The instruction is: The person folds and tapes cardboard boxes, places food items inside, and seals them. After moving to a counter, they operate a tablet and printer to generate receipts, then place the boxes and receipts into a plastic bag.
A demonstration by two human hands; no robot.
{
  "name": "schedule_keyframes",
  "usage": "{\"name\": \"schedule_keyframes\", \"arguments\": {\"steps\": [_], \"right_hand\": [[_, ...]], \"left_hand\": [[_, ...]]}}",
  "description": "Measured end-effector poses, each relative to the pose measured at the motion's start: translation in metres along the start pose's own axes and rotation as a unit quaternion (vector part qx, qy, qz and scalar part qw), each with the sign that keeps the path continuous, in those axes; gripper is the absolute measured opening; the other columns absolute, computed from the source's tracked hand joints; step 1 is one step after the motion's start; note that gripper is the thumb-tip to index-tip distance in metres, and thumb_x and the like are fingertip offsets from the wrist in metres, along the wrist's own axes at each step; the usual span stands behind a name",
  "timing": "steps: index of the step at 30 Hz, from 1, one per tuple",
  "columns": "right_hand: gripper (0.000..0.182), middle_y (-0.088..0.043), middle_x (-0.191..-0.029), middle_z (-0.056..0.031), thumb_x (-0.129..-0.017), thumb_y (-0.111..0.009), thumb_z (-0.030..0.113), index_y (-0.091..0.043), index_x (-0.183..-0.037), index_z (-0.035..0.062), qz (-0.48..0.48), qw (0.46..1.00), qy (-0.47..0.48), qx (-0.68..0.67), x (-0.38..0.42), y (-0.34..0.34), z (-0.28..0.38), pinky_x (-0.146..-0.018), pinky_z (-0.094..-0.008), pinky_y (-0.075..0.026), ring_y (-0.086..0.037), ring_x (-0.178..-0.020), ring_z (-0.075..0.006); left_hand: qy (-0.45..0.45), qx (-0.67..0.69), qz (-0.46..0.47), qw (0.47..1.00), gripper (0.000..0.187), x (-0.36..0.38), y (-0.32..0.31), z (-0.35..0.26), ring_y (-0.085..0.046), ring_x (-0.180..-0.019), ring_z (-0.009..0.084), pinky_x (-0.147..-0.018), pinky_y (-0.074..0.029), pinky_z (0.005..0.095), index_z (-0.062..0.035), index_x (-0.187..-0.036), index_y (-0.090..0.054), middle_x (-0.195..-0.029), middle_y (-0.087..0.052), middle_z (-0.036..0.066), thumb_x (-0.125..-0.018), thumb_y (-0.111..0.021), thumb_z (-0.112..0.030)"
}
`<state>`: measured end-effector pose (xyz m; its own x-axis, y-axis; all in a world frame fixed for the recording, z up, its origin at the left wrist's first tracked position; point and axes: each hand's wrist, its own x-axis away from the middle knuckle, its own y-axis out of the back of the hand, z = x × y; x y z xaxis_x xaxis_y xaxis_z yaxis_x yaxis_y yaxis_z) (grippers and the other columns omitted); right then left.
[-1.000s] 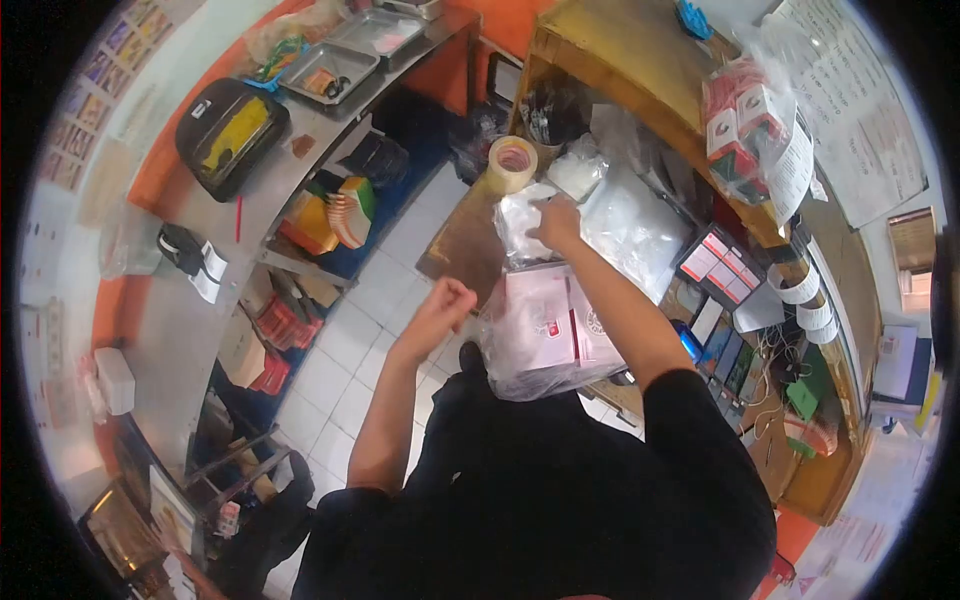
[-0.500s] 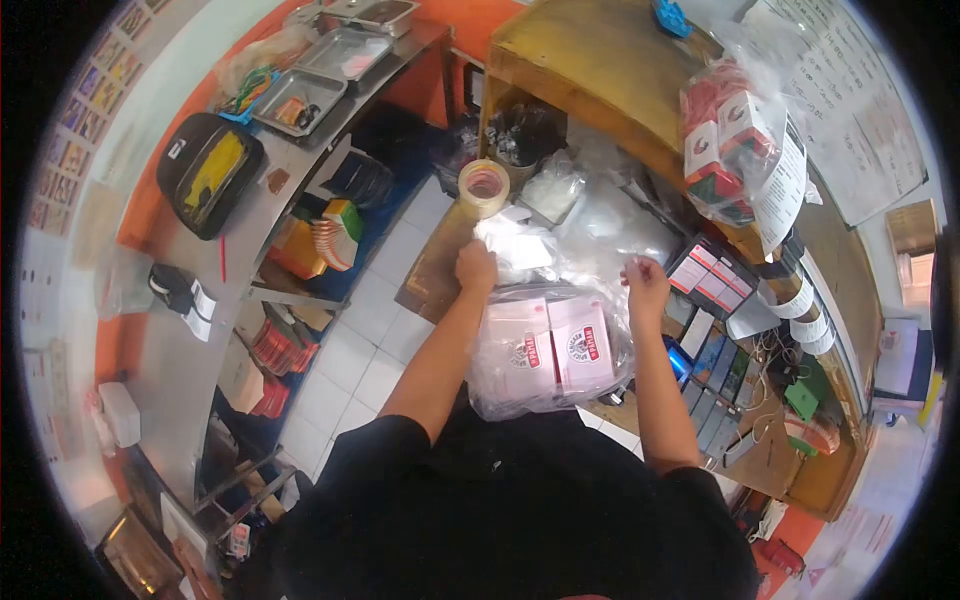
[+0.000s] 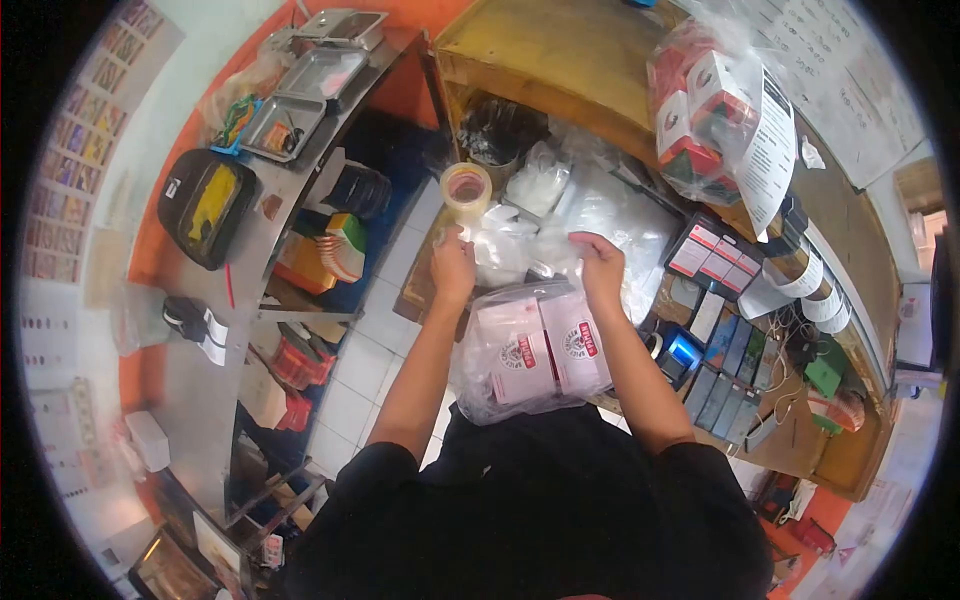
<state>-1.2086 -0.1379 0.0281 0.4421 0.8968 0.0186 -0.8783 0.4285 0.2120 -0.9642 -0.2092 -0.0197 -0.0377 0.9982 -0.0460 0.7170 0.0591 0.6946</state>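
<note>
A clear plastic bag with white-and-red printed food boxes in it stands right in front of my body. My left hand is closed on crumpled clear plastic at the upper left of the bag. On the other side my right hand pinches the plastic, its fingers bent inward. Between the hands the translucent film is spread. A wide roll of packing tape stands just beyond my left hand.
Beyond the hands lie more clear plastic bags. At right are a tablet, several phones and cables. A bagged stack of red boxes sits on the wooden shelf. Metal trays and a black case occupy the left counter.
My right hand has moved left and inward from the bag's right side and now grips plastic. My left hand has shifted slightly left, and the film between them is spread differently.
</note>
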Motion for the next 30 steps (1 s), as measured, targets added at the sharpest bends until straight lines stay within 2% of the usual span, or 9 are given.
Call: {"name": "schedule_keyframes", "arguments": {"steps": [4,7,10,13,17,20,24,26,30], "right_hand": [[0.027,-0.067,-0.103,-0.0175,-0.077,-0.070,0.009,-0.076,-0.103,0.0057,0.121,0.984,0.088,0.094,-0.009,-0.040,0.012,-0.088,-0.0350,-0.051,-0.066,-0.094,-0.0304],[0.030,-0.063,-0.108,-0.0156,-0.073,-0.077,0.011,-0.075,-0.103,0.0052,0.175,0.948,0.146,0.224,-0.010,-0.067,0.006,-0.082,-0.0339,-0.051,-0.062,-0.098,-0.0283],[0.029,-0.065,-0.104,-0.0162,-0.071,-0.080,0.010,-0.074,-0.099,0.0040,0.130,0.945,0.161,0.252,-0.015,-0.081,-0.015,-0.081,-0.0347,-0.051,-0.063,-0.092,-0.0305],[0.024,-0.064,-0.091,-0.0168,-0.073,-0.080,0.008,-0.074,-0.095,0.0033,0.055,0.958,0.235,0.155,-0.023,-0.074,-0.023,-0.078,-0.0377,-0.052,-0.064,-0.085,-0.0311],[0.019,-0.066,-0.090,-0.0140,-0.077,-0.077,0.005,-0.074,-0.096,0.0025,0.038,0.984,0.146,0.099,-0.016,-0.046,-0.001,-0.078,-0.0347,-0.052,-0.065,-0.084,-0.0284],[0.018,-0.068,-0.094,-0.0125,-0.081,-0.075,0.005,-0.074,-0.099,0.0017,0.040,0.992,0.100,0.063,-0.019,-0.030,0.000,-0.079,-0.0321,-0.051,-0.065,-0.085,-0.0242],[0.020,-0.071,-0.100,-0.0109,-0.085,-0.072,0.007,-0.073,-0.103,0.0007,0.034,0.998,0.055,0.009,-0.017,-0.010,0.001,-0.081,-0.0286,-0.049,-0.065,-0.089,-0.0188],[0.020,-0.072,-0.102,-0.0101,-0.086,-0.072,0.008,-0.073,-0.105,0.0001,0.025,0.999,0.032,-0.011,-0.013,-0.001,0.002,-0.082,-0.0275,-0.049,-0.065,-0.091,-0.0171],[0.020,-0.072,-0.100,-0.0084,-0.087,-0.071,0.007,-0.072,-0.105,-0.0009,0.004,0.999,-0.014,-0.046,-0.007,0.013,0.003,-0.083,-0.0275,-0.049,-0.065,-0.090,-0.0157]], "left_hand": [[-0.097,0.052,-0.005,0.994,0.030,-0.005,0.009,-0.011,-0.067,-0.076,0.0269,-0.072,-0.052,0.0396,-0.0058,-0.110,-0.063,-0.085,-0.072,0.010,-0.082,-0.075,-0.009],[-0.110,0.169,0.048,0.978,0.030,-0.009,0.022,-0.040,-0.065,-0.072,0.0160,-0.070,-0.051,0.0314,-0.0048,-0.108,-0.062,-0.082,-0.072,0.005,-0.082,-0.076,-0.010],[-0.068,0.261,0.106,0.957,0.031,-0.013,0.023,-0.051,-0.063,-0.076,0.0098,-0.072,-0.049,0.0262,-0.0041,-0.110,-0.061,-0.086,-0.072,0.002,-0.084,-0.076,-0.009],[-0.040,0.385,0.100,0.917,0.032,-0.020,0.016,-0.046,-0.062,-0.082,0.0098,-0.074,-0.047,0.0246,-0.0033,-0.113,-0.059,-0.092,-0.070,0.002,-0.086,-0.074,-0.007],[0.012,0.464,0.085,0.882,0.028,-0.019,0.012,-0.039,-0.061,-0.084,0.0110,-0.077,-0.047,0.0253,-0.0026,-0.114,-0.060,-0.096,-0.068,0.004,-0.089,-0.072,-0.008],[-0.017,0.339,0.040,0.940,0.020,-0.019,-0.003,-0.022,-0.064,-0.085,0.0162,-0.080,-0.049,0.0285,-0.0040,-0.104,-0.066,-0.095,-0.069,0.007,-0.087,-0.072,-0.012],[-0.133,0.085,0.099,0.983,0.028,-0.009,-0.008,0.000,-0.065,-0.089,0.0252,-0.084,-0.051,0.0342,-0.0073,-0.106,-0.071,-0.101,-0.069,0.009,-0.080,-0.077,-0.013],[-0.259,-0.155,0.142,0.943,0.034,-0.003,-0.005,0.013,-0.064,-0.092,0.0297,-0.084,-0.053,0.0388,-0.0091,-0.107,-0.072,-0.106,-0.068,0.010,-0.075,-0.079,-0.014],[-0.230,-0.199,0.187,0.934,0.016,-0.007,-0.032,0.045,-0.063,-0.097,0.0339,-0.085,-0.053,0.0444,-0.0101,-0.096,-0.076,-0.106,-0.069,0.012,-0.084,-0.066,-0.013]]}}
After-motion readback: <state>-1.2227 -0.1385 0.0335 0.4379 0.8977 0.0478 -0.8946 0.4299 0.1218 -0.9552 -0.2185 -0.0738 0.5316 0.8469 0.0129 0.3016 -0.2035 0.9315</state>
